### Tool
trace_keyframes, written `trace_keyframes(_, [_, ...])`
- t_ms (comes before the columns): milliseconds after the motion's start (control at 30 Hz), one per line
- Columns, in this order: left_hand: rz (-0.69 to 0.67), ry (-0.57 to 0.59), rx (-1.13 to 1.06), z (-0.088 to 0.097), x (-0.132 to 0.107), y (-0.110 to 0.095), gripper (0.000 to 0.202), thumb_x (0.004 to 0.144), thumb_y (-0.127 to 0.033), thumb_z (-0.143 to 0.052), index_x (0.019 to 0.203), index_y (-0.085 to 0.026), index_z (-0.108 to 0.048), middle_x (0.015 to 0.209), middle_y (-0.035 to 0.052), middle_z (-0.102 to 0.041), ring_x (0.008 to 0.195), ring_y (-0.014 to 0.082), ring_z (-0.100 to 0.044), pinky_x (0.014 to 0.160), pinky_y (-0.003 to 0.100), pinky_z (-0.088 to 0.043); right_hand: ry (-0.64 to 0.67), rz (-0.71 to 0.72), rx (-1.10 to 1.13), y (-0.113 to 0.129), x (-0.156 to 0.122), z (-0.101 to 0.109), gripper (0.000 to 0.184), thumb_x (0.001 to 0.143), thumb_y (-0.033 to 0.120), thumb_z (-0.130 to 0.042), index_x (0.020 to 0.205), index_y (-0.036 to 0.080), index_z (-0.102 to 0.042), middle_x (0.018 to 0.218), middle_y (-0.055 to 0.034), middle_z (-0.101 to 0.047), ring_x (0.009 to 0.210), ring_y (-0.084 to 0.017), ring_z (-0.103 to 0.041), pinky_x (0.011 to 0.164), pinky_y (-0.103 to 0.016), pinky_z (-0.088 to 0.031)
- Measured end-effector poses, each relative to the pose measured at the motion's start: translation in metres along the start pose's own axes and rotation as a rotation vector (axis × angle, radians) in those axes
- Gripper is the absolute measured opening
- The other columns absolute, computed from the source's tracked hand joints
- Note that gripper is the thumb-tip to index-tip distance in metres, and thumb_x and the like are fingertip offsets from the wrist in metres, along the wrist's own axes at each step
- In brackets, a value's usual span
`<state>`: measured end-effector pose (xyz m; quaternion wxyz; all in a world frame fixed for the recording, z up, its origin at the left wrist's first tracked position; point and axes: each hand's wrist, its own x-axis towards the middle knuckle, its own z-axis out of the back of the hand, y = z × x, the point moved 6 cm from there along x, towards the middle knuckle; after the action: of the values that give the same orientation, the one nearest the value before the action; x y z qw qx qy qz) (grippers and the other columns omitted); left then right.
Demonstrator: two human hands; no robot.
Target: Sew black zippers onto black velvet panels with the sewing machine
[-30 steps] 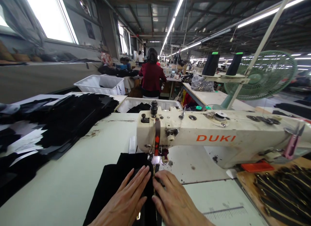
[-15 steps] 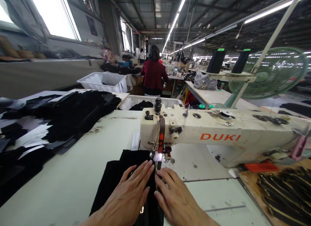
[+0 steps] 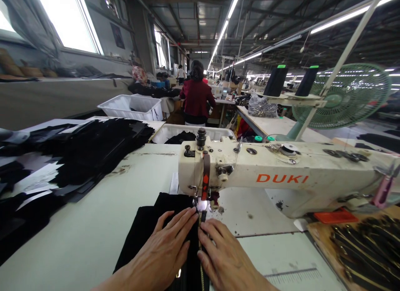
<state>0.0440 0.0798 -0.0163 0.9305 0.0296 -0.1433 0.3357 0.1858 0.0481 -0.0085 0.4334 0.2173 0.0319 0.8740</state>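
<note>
The zip on the worktop runs lengthwise toward the sewing machine, nearest the right hand, whose curled fingers rest along it, pinching or not I cannot tell, while the left hand lies flat on the black cloth to its left.

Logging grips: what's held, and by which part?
Left hand lies on black fabric, no grip visible; right hand touches the zipper along its edge, any pinch unclear.

We count two hands at one DUKI machine, one zipper between them, two thread cones on one stand, two white bins, one green fan.
</note>
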Motion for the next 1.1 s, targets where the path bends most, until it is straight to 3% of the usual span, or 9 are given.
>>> trace_keyframes(133, [0.048, 0.052, -0.048, 0.001, 0.004, 0.002, 0.062, 0.092, -0.014, -0.048, 0.152, -0.022, -0.032, 0.154, 0.0057, -0.041, 0.137, 0.0251, -0.042, 0.111, 0.048, -0.036, 0.034, -0.049, 0.106, -0.008, 0.012, 0.011, 0.030, 0.098, 0.020, -0.051, 0.126, 0.020, -0.061, 0.123, -0.0073, -0.063, 0.117, -0.022, -0.057, 0.103, -0.035, -0.049])
trace_keyframes(233, [0.068, 0.051, -0.077, 0.001, 0.004, 0.003, 0.064, 0.092, -0.014, -0.050, 0.153, -0.023, -0.032, 0.154, 0.0059, -0.041, 0.137, 0.0265, -0.043, 0.110, 0.051, -0.036, 0.006, -0.084, 0.085, -0.019, 0.021, 0.013, 0.034, 0.097, 0.016, -0.052, 0.130, 0.020, -0.059, 0.125, -0.0069, -0.062, 0.117, -0.023, -0.055, 0.105, -0.039, -0.048])
trace_keyframes(633, [0.078, 0.032, -0.113, -0.001, 0.008, 0.019, 0.064, 0.092, -0.014, -0.051, 0.152, -0.028, -0.033, 0.149, 0.0055, -0.045, 0.135, 0.0263, -0.043, 0.112, 0.051, -0.035, -0.006, 0.006, -0.153, -0.028, 0.032, -0.005, 0.042, 0.096, 0.020, -0.058, 0.137, 0.014, -0.052, 0.135, -0.0111, -0.059, 0.117, -0.030, -0.057, 0.105, -0.049, -0.046])
trace_keyframes(800, [0.076, 0.043, -0.123, 0.000, 0.013, 0.022, 0.059, 0.093, -0.017, -0.052, 0.150, -0.028, -0.038, 0.145, 0.0047, -0.048, 0.133, 0.0242, -0.043, 0.113, 0.045, -0.035, -0.023, -0.029, -0.137, -0.035, 0.035, -0.011, 0.042, 0.095, 0.017, -0.059, 0.136, 0.014, -0.052, 0.134, -0.0111, -0.060, 0.118, -0.030, -0.058, 0.106, -0.050, -0.046])
trace_keyframes(1100, [0.084, 0.061, -0.112, -0.001, 0.016, 0.020, 0.058, 0.094, -0.018, -0.050, 0.150, -0.024, -0.037, 0.147, 0.0048, -0.048, 0.135, 0.0243, -0.043, 0.115, 0.047, -0.030, -0.023, -0.013, -0.121, -0.038, 0.031, -0.013, 0.045, 0.096, 0.015, -0.054, 0.141, 0.017, -0.049, 0.138, -0.0088, -0.057, 0.123, -0.028, -0.056, 0.108, -0.047, -0.045])
